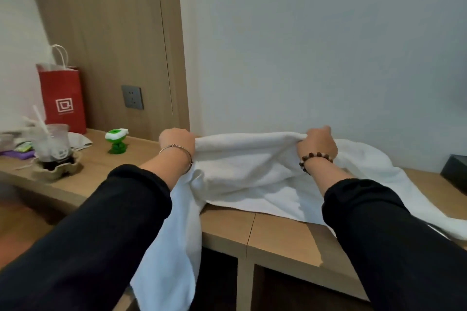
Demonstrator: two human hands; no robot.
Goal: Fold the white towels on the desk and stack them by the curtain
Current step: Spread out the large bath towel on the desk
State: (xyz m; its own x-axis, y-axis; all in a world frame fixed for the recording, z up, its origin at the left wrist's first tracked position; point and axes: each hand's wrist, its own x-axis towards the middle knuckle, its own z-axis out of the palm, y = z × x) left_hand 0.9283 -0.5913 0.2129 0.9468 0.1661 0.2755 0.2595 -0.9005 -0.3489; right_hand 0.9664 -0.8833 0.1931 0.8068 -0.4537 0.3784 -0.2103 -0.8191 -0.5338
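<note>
Both hands grip a white towel (242, 166) along its raised far edge, close to the pale wall (316, 45). The left hand (177, 142) is closed over one bunched end. The right hand (317, 145) has its fingers (312, 134) curled tightly round the other end, so the edge is stretched between them just above the wooden worktop (275, 232). The left hand's own fingers are turned away and mostly hidden, though the cloth is plainly gathered in its grasp. Below the held edge the towel sags in soft folds onto the worktop, and on the left side a long part hangs down over the front edge beneath the left forearm. More white cloth spreads to the right behind the right wrist; whether it is the same towel or a second one cannot be told. Both arms wear black sleeves, with a thin metal bangle (177, 153) on the left wrist and a bead bracelet (316, 159) on the right. Well to the left on the worktop a small green toy (116, 141) stands, then a clear plastic cup (54, 141) with a straw sitting in a cardboard holder, and behind it a red paper bag (62, 98) against a wooden panel that carries a grey wall socket (132, 97). A dark box (454, 169) shows at the right edge.
</note>
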